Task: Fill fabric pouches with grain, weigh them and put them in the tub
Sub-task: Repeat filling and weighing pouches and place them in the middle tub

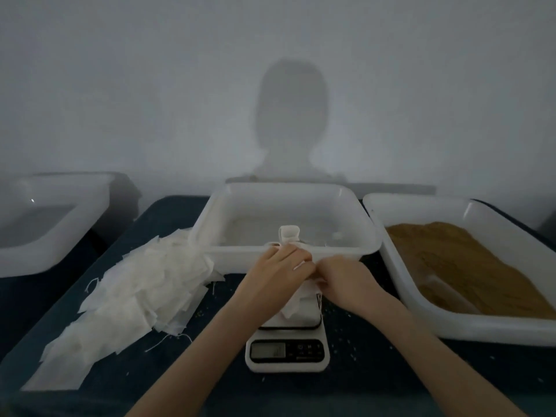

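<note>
The step in hand was judged to be closing or settling a filled pouch (293,307) over the scale (288,349). The pouch was held between both hands just above the scale's platform, in front of the middle tub (210,236). The left hand (281,266) was curled over the pouch's top, its grip closed on the fabric. The right hand (341,276) met it from the other side, fingers bent onto the same fabric; how tightly could not be told. To do this well, the mouth would best be kept pinched upward so no grain spilled, the pouch set down centred on the platform, and both hands lifted clear before the display was read.

At far left a second white tub (18,260) stood apart. A heap of empty pouches (135,293) lay on the dark table (376,386), touching the middle tub's near corner. A small white rolled piece (289,231) stood up behind the hands. At right a tray (391,266) of brown grain (469,266) stood beside the scale. Loose grains were scattered round the scale and might get under it.
</note>
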The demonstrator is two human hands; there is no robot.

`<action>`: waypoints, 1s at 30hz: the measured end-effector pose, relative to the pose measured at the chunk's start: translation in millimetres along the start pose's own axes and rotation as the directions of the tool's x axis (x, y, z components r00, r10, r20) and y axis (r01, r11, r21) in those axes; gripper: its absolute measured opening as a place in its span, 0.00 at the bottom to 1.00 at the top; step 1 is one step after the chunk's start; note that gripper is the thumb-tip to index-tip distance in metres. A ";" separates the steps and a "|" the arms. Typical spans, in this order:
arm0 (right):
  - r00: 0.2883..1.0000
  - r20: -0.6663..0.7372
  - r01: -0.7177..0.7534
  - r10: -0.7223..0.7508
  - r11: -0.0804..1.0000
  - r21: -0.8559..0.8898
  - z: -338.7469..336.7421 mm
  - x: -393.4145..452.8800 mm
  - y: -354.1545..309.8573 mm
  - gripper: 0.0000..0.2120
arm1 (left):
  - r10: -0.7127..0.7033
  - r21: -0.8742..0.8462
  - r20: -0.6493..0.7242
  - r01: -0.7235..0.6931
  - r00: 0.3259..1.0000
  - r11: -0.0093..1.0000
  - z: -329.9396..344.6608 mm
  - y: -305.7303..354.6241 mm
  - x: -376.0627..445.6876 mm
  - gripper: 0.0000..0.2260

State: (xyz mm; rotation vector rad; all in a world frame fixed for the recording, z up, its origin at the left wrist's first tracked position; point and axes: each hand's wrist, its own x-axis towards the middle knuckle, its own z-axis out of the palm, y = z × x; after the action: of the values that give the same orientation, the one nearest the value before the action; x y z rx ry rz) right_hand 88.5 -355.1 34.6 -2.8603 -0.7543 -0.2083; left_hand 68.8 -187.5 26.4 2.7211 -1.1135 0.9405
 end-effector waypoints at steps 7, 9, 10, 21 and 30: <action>0.999 0.011 -0.039 0.039 0.997 0.067 -8.8 -8.4 -4.9 0.10 | -0.236 -0.296 -0.012 0.222 0.972 0.929 -0.6 3.8 -13.5 0.15; 0.999 0.026 -0.038 0.036 0.996 0.085 -13.2 -10.6 -6.0 0.09 | -0.312 -0.436 0.138 0.340 0.940 0.833 -2.5 3.2 -19.2 0.31; 0.999 0.035 -0.034 0.031 0.995 0.094 -15.5 -11.3 -6.4 0.08 | -0.311 -0.470 0.211 0.375 0.927 0.799 -2.9 3.3 -20.7 0.38; 1.000 0.014 0.011 -0.013 0.990 0.141 -21.4 -20.2 4.4 0.15 | -0.369 -0.427 0.405 0.530 0.836 0.732 11.9 -2.4 -19.7 0.08; 0.997 0.003 -0.064 0.072 0.866 0.496 -40.0 -29.9 35.8 0.12 | -0.375 -0.570 0.422 0.564 0.825 0.598 18.1 -2.4 -17.7 0.06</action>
State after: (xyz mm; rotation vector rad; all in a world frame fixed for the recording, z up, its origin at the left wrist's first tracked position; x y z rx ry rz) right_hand 77.0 -408.1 63.4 -2.3837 -0.5951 -0.0188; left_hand 69.9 -179.6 2.2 2.3134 -0.5080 0.0435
